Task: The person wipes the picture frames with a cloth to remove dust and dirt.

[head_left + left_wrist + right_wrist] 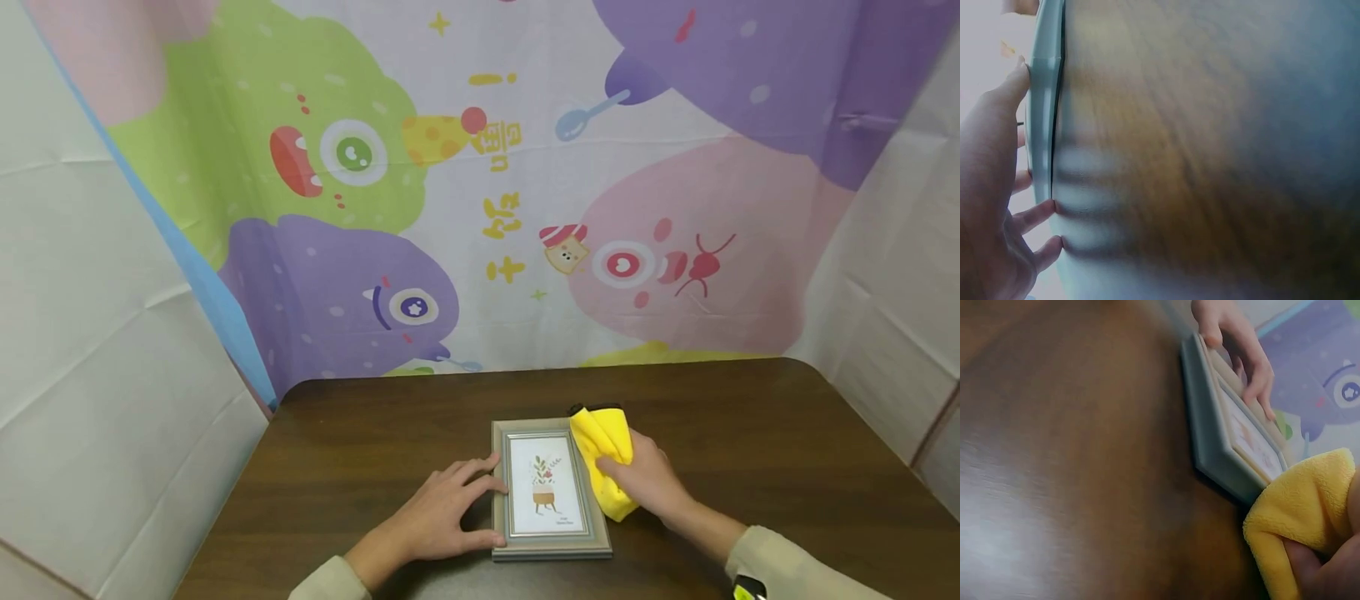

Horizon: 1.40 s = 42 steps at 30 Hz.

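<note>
A picture frame [552,546] with a silvery-beige border lies flat on the dark wooden table, its print showing a potted plant. My left hand [450,512] rests along the frame's left side, fingers spread and fingertips touching the border; the left wrist view shows the thumb [1013,84] at the frame's edge. In my right hand [651,473] is a bunched yellow cloth [609,442] with a dark edge, gripped between thumb and fingers. The cloth lies against the frame's right border, covering part of it. In the right wrist view the cloth [1304,503] overlaps the frame's near corner.
The brown table [360,433] has rounded far corners. Behind it hangs a curtain [517,317] printed with cartoon monsters. Pale panels [97,333] stand on both sides. A dark band with a yellow-green patch [748,587] shows at the right sleeve.
</note>
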Each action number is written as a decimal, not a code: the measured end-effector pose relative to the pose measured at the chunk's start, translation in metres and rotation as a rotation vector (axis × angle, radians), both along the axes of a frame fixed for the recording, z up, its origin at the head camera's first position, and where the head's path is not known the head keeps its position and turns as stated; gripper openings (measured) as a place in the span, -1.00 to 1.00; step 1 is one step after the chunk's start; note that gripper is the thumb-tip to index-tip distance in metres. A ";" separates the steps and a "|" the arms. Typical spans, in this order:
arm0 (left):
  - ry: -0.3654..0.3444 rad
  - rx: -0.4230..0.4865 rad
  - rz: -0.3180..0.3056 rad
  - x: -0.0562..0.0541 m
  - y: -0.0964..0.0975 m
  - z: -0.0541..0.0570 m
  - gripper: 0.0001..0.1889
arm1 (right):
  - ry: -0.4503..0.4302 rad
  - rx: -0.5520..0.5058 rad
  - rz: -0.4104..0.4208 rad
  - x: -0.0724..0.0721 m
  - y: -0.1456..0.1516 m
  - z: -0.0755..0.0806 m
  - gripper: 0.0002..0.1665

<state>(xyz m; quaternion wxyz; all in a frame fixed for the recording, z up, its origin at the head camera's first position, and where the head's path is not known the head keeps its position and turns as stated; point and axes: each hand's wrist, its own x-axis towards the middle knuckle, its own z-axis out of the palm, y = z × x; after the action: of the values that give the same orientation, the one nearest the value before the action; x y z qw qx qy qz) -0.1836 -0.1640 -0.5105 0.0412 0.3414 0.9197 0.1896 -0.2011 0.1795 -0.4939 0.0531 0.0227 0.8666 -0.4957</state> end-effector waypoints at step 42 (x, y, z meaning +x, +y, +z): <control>0.001 0.006 -0.017 0.000 -0.001 0.000 -0.37 | 0.024 -0.052 -0.049 0.013 -0.002 0.002 -0.60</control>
<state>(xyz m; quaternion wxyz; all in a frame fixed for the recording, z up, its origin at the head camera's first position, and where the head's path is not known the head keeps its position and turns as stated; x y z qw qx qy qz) -0.1837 -0.1651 -0.5108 0.0415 0.3494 0.9162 0.1918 -0.1882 0.1775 -0.4922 0.0310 0.0365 0.8531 -0.5195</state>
